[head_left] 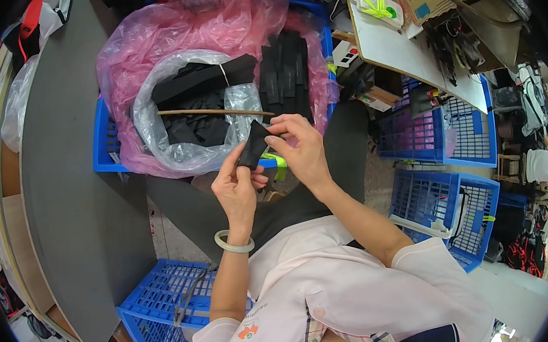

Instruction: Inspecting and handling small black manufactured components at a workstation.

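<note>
A small folded piece of black fabric point(254, 148), pointed at its upper end, is gripped between the thumb and fingers of my left hand point(235, 186). On its right edge my right hand point(304, 155) pinches with thumb and forefinger; the exact contact is partly hidden by the fingers. Just beyond lies a thin wooden stick point(207, 112), resting across a clear plastic bag point(146, 120) filled with black fabric pieces point(198, 122). Flat black strips point(283, 72) are stacked to the right of that bag.
Pink plastic sheeting point(196, 21) lines the blue crate point(103, 143) before me. A grey tabletop point(75, 169) runs along the left. Blue crates point(420, 200) stand at the right, another blue crate point(153, 312) with scissors point(189, 299) at lower left. A white board point(407, 52) juts in at upper right.
</note>
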Demonstrator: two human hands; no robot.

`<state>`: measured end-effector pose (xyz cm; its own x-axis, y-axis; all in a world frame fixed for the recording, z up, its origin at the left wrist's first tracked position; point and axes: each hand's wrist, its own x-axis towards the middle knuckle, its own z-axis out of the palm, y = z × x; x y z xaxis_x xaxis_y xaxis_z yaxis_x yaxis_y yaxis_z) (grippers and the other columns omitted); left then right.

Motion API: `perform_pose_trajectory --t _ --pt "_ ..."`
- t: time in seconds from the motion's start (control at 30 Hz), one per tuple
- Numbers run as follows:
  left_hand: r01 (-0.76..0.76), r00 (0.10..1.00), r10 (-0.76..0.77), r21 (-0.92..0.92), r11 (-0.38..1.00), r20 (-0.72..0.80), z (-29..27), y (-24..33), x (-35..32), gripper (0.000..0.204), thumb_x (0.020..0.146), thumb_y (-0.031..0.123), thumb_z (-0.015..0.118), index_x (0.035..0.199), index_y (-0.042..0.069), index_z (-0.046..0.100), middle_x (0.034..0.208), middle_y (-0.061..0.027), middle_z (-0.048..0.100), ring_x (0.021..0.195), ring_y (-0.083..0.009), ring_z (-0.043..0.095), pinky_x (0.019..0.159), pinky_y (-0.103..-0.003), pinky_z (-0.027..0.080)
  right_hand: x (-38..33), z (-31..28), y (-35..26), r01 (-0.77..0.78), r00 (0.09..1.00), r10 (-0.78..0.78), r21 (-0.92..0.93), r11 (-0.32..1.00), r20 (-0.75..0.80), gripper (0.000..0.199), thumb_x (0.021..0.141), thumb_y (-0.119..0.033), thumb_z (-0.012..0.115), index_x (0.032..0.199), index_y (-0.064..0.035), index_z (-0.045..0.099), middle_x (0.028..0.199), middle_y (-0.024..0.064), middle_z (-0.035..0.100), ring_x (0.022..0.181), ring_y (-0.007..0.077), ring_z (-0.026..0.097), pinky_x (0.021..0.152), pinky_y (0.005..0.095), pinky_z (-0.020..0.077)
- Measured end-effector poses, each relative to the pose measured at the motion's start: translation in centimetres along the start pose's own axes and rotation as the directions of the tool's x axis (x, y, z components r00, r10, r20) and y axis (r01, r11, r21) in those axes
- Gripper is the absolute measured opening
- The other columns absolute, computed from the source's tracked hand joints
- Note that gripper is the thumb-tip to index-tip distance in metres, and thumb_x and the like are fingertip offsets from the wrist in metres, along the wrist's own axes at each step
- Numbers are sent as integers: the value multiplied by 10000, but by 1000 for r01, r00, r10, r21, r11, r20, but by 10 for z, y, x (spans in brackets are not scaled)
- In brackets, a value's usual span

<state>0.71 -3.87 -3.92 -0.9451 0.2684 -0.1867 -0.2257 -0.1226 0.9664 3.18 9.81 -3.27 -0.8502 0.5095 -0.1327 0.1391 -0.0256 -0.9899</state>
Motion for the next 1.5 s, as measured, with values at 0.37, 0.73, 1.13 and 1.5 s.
perform_pose_trajectory --t 0.37,0.73,1.13,1.5 --pt "-106 994 105 28 994 22 -12 3 10 340 867 -79 390 1092 6 632 764 -71 630 584 -79 592 546 -186 489 10 -16 2 -370 916 230 466 804 330 117 763 -101 659 850 -23 651 1089 110 620 880 144 603 828 292 469" --pt "241 970 -185 -660 712 155 -8 23 22 349 949 209 465 1189 -41 505 1008 -136 628 971 -219 585 922 -337 428 -28 10 -4 -218 842 245 -112 970 480 201 889 -261 586 886 -72 655 618 42 612 488 114 555 438 259 421" --pt "344 928 -91 -737 582 361 -9 17 22 264 860 158 613 1057 -8 554 814 -139 644 953 -343 610 1045 -490 330 -21 32 5 -911 353 71 325 254 933 496 988 -363 351 699 10 507 524 199 557 236 107 294 306 273 408" --pt "443 895 -352 -628 640 273 -7 3 34 335 910 220 535 613 80 464 917 -225 655 1057 -347 569 1005 -440 363 -9 29 28 588 785 -222 -584 559 578 301 774 -247 574 592 -11 620 636 154 621 566 344 624 488 448 479"
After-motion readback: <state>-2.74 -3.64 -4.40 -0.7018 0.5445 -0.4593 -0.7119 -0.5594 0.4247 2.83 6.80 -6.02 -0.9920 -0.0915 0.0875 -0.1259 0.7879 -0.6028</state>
